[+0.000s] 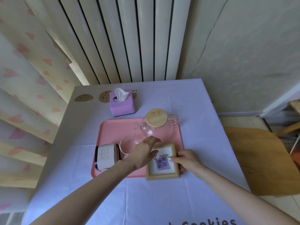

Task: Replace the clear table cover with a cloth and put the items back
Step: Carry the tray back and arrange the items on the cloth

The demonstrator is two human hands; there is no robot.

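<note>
A pale lilac cloth (146, 197) with cookie prints covers the table. On it lies a pink tray (113, 129). A wooden picture frame (162, 172) lies at the tray's near right corner. My right hand (186, 159) grips the frame's right edge, thumb on its face. My left hand (144, 151) hovers with straight fingers over the frame's upper left corner. On the tray stand a clear glass (126, 143), a white clock (105, 157) and a glass teapot (155, 127) with a bamboo lid.
A purple tissue box (121, 103) stands on the cloth behind the tray. A radiator (129, 38) and a heart-print curtain (24, 78) lie behind and left. A wooden chair (263, 159) stands at the table's right edge.
</note>
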